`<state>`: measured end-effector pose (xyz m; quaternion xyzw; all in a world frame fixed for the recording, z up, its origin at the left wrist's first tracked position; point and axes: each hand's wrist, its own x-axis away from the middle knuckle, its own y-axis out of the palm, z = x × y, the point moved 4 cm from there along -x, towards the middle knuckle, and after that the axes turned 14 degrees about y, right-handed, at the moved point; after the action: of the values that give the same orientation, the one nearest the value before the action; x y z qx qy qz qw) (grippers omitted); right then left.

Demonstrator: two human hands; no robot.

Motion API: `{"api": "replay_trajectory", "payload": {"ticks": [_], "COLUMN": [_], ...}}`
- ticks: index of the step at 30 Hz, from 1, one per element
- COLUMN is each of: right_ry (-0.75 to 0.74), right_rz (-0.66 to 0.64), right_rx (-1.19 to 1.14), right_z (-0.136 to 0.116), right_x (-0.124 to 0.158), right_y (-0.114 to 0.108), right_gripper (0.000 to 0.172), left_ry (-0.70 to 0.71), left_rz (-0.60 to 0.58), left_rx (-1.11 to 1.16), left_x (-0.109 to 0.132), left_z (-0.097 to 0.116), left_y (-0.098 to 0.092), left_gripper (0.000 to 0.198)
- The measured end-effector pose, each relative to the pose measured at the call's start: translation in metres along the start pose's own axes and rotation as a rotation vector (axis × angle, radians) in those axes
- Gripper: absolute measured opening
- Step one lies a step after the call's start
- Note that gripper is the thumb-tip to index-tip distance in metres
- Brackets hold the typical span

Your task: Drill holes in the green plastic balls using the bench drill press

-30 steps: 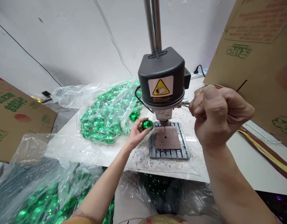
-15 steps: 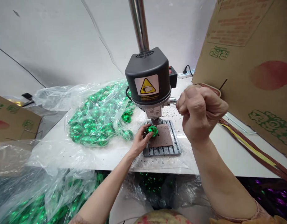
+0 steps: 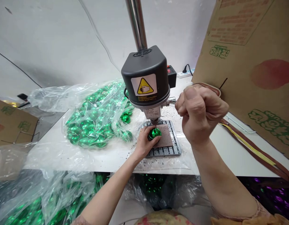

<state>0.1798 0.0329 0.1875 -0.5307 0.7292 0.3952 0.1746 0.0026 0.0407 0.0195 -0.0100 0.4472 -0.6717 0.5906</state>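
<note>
My left hand (image 3: 144, 142) grips a shiny green faceted ball (image 3: 156, 133) between thumb and fingers. The ball rests on a brown board (image 3: 166, 140) that lies on the slotted metal base (image 3: 177, 147) of a small drill press. Right above the ball is the chuck (image 3: 154, 121) under the black motor head (image 3: 144, 73), which bears a yellow warning sticker. My right hand (image 3: 200, 109) is closed in a fist at the press's side, beside the silver feed lever (image 3: 171, 100); the fingers hide the lever's outer part.
A clear plastic bag (image 3: 88, 118) of green balls lies left of the press. Another bag (image 3: 50, 193) of green balls sits below the table's front edge. Cardboard boxes (image 3: 243, 78) stand at both sides. Brown and yellow straps (image 3: 252, 150) lie at right. Dark shavings are scattered around the base.
My left hand has moved the green ball slightly right, under the chuck. My right hand remains closed by the lever. The whole view has shifted a little.
</note>
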Motion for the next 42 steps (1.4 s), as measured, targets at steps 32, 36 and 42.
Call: {"api": "replay_trajectory", "payload": {"ticks": [32, 36, 42], "right_ry": [-0.061, -0.111, -0.136], "right_rz": [0.104, 0.107, 0.116], "right_rx": [0.044, -0.006, -0.017], "right_z": [-0.006, 0.0, 0.009], "right_x": [0.005, 0.01, 0.016], "right_y": [0.005, 0.001, -0.006], "right_gripper": [0.043, 0.049, 0.052], "left_ry": [-0.19, -0.177, -0.187], "left_rz": [0.138, 0.139, 0.145], "left_rx": [0.258, 0.253, 0.263], "left_x": [0.008, 0.008, 0.009], "left_z": [-0.001, 0.0, -0.004], "left_y": [0.022, 0.022, 0.024], "left_gripper": [0.046, 0.044, 0.046]}}
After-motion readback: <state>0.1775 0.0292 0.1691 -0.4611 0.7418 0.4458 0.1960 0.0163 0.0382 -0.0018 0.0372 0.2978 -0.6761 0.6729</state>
